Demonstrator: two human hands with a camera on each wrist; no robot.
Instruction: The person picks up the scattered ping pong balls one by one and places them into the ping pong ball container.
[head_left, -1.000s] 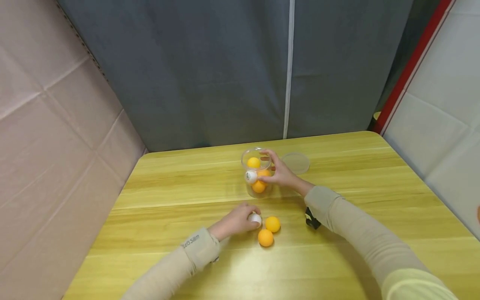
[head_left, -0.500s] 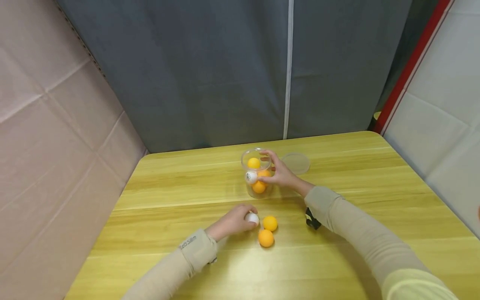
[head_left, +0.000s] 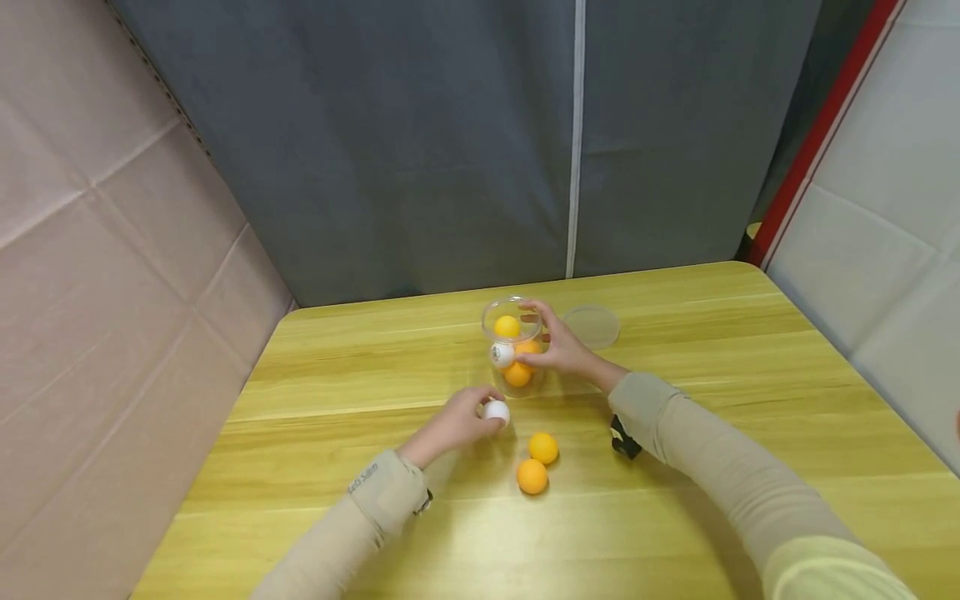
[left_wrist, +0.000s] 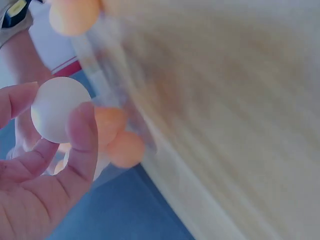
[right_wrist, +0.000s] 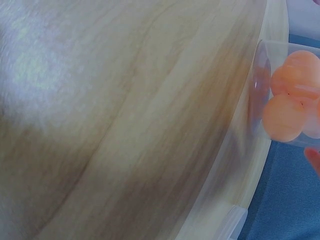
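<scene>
Left grip (head_left: 450, 425) pinches a white ball (head_left: 496, 411); right grip (head_left: 561, 347) steadies the jar (head_left: 513, 346). Best drop it straight over the rim.

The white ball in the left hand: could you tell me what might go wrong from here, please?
1. The left hand pinches the white ball with fingertips only, so it could slip and roll across the table.
2. The clear jar looks nearly full; another ball may bounce out.
3. Two orange balls lie loose near the left forearm and could be knocked away.
</scene>
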